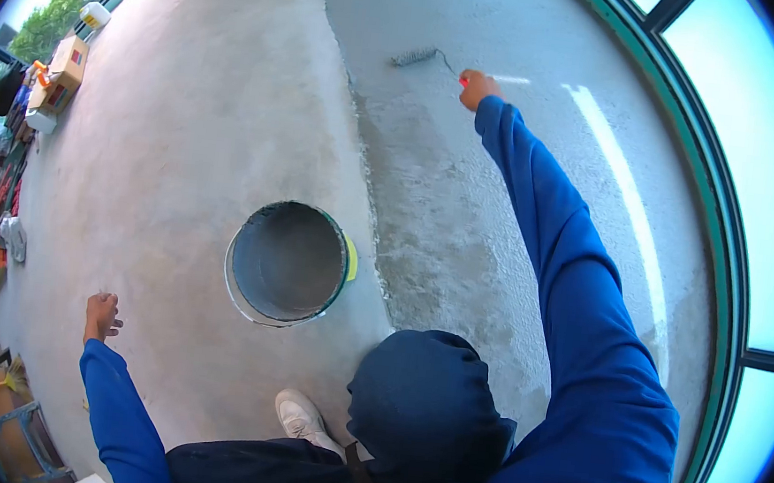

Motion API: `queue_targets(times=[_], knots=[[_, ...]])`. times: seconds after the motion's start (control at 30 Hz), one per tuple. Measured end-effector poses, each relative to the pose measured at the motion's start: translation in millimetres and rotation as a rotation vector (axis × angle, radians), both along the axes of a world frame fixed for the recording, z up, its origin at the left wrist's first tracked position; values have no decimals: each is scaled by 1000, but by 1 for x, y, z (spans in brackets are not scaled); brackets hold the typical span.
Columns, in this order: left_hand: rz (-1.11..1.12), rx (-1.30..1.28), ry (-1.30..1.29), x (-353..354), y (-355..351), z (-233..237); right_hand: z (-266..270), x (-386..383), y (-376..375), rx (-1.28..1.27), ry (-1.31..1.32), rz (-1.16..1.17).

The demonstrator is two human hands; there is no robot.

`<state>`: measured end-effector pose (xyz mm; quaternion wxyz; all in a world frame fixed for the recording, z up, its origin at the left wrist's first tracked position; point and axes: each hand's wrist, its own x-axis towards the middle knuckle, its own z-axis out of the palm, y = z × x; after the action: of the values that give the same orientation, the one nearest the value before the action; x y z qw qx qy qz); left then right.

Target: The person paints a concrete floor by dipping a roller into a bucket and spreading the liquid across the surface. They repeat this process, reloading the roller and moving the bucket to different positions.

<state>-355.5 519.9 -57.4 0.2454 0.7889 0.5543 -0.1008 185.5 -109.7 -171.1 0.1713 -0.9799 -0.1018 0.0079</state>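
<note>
My right hand is closed around the red handle of a paint roller, arm stretched far forward. The roller's grey, coated sleeve lies on the wet grey coating that covers the right part of the floor. Out to the left, my left hand hangs over the bare floor, fingers loosely bent and a little apart, with nothing visible in it. Between the two arms stands a bucket with grey, coated inner walls and a yellow patch on its outside; its wire handle rests down along the near rim.
The dry floor meets the coating along a rough edge. Green-framed windows run along the right. Cardboard boxes, a white jug and piled goods line the left side. My shoe is just below the bucket.
</note>
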Motion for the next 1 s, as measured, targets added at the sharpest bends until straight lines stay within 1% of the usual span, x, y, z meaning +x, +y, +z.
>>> queue_targets(times=[0.07, 0.17, 0.23, 0.3, 0.37, 0.43, 0.53, 0.6, 0.67, 0.77, 0.8, 0.93, 1.0], knots=[[13, -37, 39, -5, -2, 10, 5, 22, 12, 79, -25, 7], [46, -55, 33, -12, -5, 15, -1, 34, 17, 10, 38, -9], [64, -65, 27, -18, -1, 16, -13, 19, 8, 34, 25, -18], [82, -96, 48, -23, 18, 13, -14, -5, -4, 54, 6, -26], [89, -76, 64, -20, 36, 14, -21, -39, -25, 60, -3, -9], [68, -41, -32, 2, 20, 33, -28, -80, -52, 59, -3, 1], [31, 5, -45, 40, 13, 38, -29, -144, -90, 67, 0, 7], [-52, -8, -8, 74, 7, 29, -28, -207, -126, 47, 58, -31], [-133, -26, 1, 118, -5, 19, -15, -247, -150, 19, 104, -71], [-228, -130, -126, 175, -26, 2, -15, -323, -196, 116, 103, -77], [-226, -163, -154, 190, -35, -4, -12, -350, -210, 103, 111, -90], [-346, -230, -126, 228, -41, -33, 1, -454, -262, 8, 175, -184], [-402, -268, -84, 237, -24, -46, 10, -505, -282, -50, 234, -253]])
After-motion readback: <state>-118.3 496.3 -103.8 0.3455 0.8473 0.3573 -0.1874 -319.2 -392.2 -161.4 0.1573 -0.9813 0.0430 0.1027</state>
